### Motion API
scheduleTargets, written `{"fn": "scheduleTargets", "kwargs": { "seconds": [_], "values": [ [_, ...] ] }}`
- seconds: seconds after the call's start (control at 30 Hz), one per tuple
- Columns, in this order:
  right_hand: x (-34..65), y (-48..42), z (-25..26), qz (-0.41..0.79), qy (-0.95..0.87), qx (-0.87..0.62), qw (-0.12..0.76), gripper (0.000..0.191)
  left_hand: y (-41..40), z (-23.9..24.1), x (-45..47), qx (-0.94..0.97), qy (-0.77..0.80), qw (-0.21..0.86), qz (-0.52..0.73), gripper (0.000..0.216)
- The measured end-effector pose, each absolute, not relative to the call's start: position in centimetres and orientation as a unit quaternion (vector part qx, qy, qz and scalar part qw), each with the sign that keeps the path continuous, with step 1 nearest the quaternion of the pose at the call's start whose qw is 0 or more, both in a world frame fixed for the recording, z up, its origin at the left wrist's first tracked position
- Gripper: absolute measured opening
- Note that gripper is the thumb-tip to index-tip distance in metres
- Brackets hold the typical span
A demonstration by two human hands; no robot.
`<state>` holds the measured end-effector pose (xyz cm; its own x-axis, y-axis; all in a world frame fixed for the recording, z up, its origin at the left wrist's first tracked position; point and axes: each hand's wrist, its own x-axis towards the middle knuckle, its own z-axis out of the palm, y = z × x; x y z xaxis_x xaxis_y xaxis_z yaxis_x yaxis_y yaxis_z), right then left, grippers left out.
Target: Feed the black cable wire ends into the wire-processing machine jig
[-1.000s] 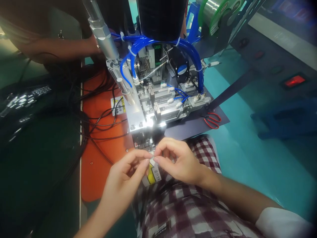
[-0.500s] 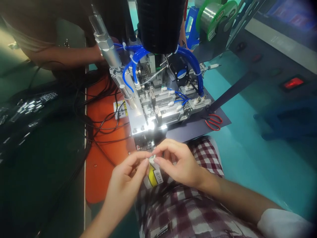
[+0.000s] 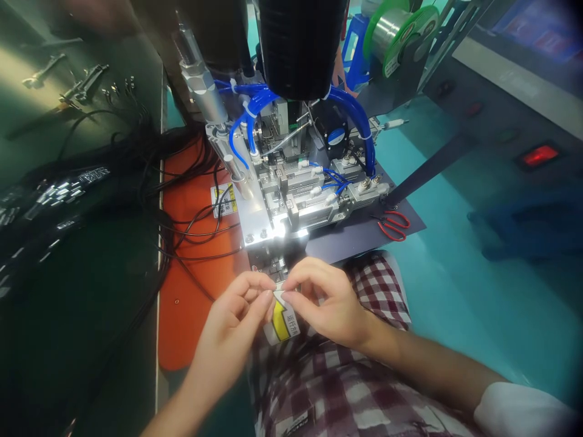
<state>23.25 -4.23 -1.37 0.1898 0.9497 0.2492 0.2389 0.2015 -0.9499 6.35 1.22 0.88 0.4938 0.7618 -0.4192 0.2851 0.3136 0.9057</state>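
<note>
My left hand (image 3: 241, 309) and my right hand (image 3: 323, 297) meet at the front end of a metal machine (image 3: 291, 200). Each is closed in a pinch, thumb against forefinger, the fingertips almost touching one another. Whatever lies between them is too small and too covered to name. Just below the fingertips a label with a yellow arrow (image 3: 281, 321) shows on the machine's front. Bright light falls on the metal plate right behind my hands.
Black cables (image 3: 191, 237) run across the orange board (image 3: 182, 328) at left. Red-handled cutters (image 3: 395, 226) lie on the dark plate at right. A green spool of wire (image 3: 396, 30) stands behind. Metal parts and cables cover the left bench, and a control box (image 3: 514, 109) is at far right.
The other person's arm at upper left has drawn back out of that spot, uncovering metal parts on the bench. My fingertips have shifted slightly; both pinches stay closed.
</note>
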Motion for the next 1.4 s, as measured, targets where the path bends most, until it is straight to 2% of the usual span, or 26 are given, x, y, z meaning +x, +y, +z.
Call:
{"fn": "scheduleTargets", "kwargs": {
  "seconds": [0.17, 0.53, 0.8, 1.03, 1.4],
  "values": [
    [23.0, -3.9, -0.8, 0.45, -0.444, -0.577, 0.516, 0.012, 1.0, 0.8, 6.5, 0.578, 0.463, 0.644, 0.193, 0.025],
    [22.6, -3.7, -0.8, 0.624, -0.292, -0.531, 0.494, 0.019, 0.8, 0.8, 6.8, 0.596, 0.46, 0.622, 0.218, 0.024],
    [21.5, -4.0, -1.1, 0.594, -0.277, -0.539, 0.528, 0.016, 1.0, 0.9, 6.8, 0.564, 0.467, 0.644, 0.223, 0.025],
    [21.1, -4.7, -1.5, 0.474, -0.373, -0.559, 0.568, 0.01, 0.7, 0.8, 6.4, 0.541, 0.497, 0.644, 0.215, 0.028],
    [20.6, -4.2, -1.0, 0.573, -0.264, -0.556, 0.541, 0.02, 1.7, 1.2, 6.7, 0.43, 0.504, 0.722, 0.201, 0.035]
  ]
}}
